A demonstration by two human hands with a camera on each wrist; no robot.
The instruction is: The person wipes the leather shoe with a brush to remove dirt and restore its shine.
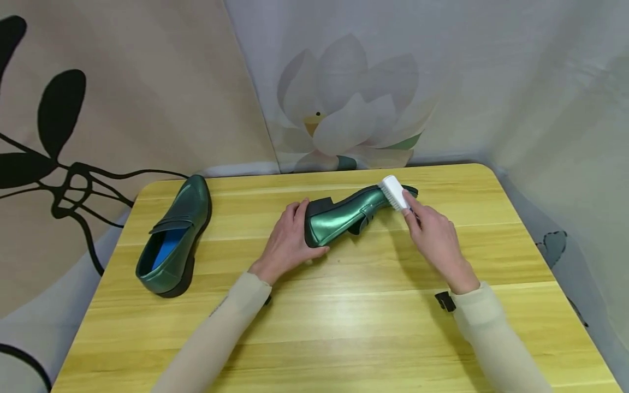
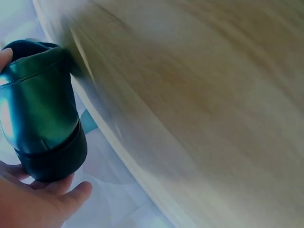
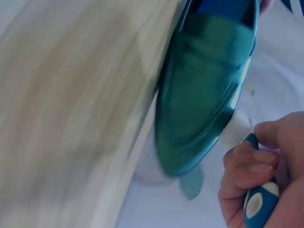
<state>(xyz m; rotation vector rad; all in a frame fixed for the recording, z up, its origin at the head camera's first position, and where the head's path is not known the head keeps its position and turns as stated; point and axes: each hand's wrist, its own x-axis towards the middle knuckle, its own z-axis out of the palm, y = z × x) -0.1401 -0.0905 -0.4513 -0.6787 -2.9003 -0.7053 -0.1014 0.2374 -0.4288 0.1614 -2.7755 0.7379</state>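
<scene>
A shiny green loafer (image 1: 339,218) is tilted on its side over the middle of the table, its heel towards the left. My left hand (image 1: 292,234) grips it at the heel end, with the thumb below and fingers behind; the left wrist view shows the dark heel (image 2: 57,159) close to those fingers. In my right hand (image 1: 434,232) is a small white-headed brush (image 1: 394,192), its bristles against the shoe's side near the toe. The right wrist view shows the fingers curled round its blue and white handle (image 3: 261,204).
A second green loafer (image 1: 177,240) with a blue insole stands upright on the left of the wooden table (image 1: 344,327). Behind the table hangs a pale cloth backdrop (image 1: 442,82) with a printed flower, close to its back edge.
</scene>
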